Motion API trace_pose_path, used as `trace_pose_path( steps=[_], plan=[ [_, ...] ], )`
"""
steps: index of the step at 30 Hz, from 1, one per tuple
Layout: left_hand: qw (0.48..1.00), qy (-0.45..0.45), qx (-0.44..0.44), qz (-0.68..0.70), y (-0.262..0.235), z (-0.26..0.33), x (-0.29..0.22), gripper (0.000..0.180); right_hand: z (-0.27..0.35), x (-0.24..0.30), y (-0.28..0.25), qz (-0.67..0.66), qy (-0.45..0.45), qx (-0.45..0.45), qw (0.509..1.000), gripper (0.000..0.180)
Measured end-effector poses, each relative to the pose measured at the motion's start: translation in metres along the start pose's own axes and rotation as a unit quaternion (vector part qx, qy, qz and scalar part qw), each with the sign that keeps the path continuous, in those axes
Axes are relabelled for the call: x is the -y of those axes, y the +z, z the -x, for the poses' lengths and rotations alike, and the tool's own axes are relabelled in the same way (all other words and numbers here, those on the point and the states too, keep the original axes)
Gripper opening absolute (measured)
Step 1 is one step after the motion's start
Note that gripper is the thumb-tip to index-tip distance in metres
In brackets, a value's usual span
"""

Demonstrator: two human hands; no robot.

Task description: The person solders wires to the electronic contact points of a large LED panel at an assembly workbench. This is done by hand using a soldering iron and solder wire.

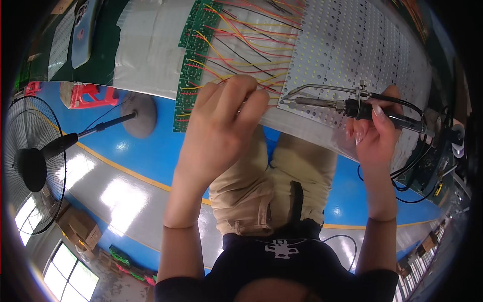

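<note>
Wires (246,36), red, yellow and black, lie side by side on the table (146,45) in front of the person. They run from the green boards (197,53) on the left to the white panel (347,55) on the right. The panel is full of little holes and has rows of small pale yellow dots.

The left hand (221,121) is over the near end of the wires, between the boards and the panel. Its fingers are curled in tight. The fingertips are hidden, so I cannot tell if they pinch a wire.

The right hand (377,133) holds the iron (354,108) by its black handle, with the fingers closed around it. The iron points left, and its tip is at the near left corner of the panel, close to the left hand. I cannot tell if the tip touches anything. A thin bent metal tube (322,88) runs along the iron and comes down close to the tip.

A phone (86,35) lies at the far left of the table. Below it, a red stool (90,96) and a big fan (32,168) stand on the blue and grey floor (166,133).
</note>
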State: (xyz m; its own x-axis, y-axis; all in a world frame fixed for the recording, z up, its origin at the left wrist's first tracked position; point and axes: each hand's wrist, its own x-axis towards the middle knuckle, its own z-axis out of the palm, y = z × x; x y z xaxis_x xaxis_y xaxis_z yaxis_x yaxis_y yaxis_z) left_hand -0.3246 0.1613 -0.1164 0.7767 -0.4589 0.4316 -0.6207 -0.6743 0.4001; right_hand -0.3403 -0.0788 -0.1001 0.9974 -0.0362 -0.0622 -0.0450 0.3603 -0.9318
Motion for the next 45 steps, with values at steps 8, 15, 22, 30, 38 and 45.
trace_pose_path(
  steps=[8,15,22,30,38,45],
  plan=[
    [1.000,0.021,-0.012,-0.014,0.0026,0.0005,0.0014,0.025,0.0004,-0.0027,-0.0043,0.016,0.001,0.012,1.000,0.014],
    [0.999,0.039,0.004,-0.026,0.0021,0.0034,0.0035,0.028,0.0013,-0.0030,-0.0027,0.039,-0.003,0.014,0.999,0.015],
    [0.999,0.044,-0.004,-0.025,0.0029,0.0040,0.0044,0.029,0.0022,-0.0021,0.0005,0.044,0.001,0.001,0.999,0.015],
    [0.999,0.046,0.001,-0.026,0.0019,0.0046,0.0046,0.027,0.0042,-0.0040,-0.0014,0.095,-0.011,0.002,0.995,0.009],
    [0.998,0.050,-0.009,-0.025,0.0035,0.0045,0.0046,0.026,0.0048,-0.0036,0.0001,0.128,-0.027,0.012,0.991,0.013],
    [0.998,0.052,-0.013,-0.025,0.0042,0.0049,0.0048,0.026,0.0050,-0.0031,-0.0021,0.126,-0.024,0.021,0.991,0.014]
  ],
)
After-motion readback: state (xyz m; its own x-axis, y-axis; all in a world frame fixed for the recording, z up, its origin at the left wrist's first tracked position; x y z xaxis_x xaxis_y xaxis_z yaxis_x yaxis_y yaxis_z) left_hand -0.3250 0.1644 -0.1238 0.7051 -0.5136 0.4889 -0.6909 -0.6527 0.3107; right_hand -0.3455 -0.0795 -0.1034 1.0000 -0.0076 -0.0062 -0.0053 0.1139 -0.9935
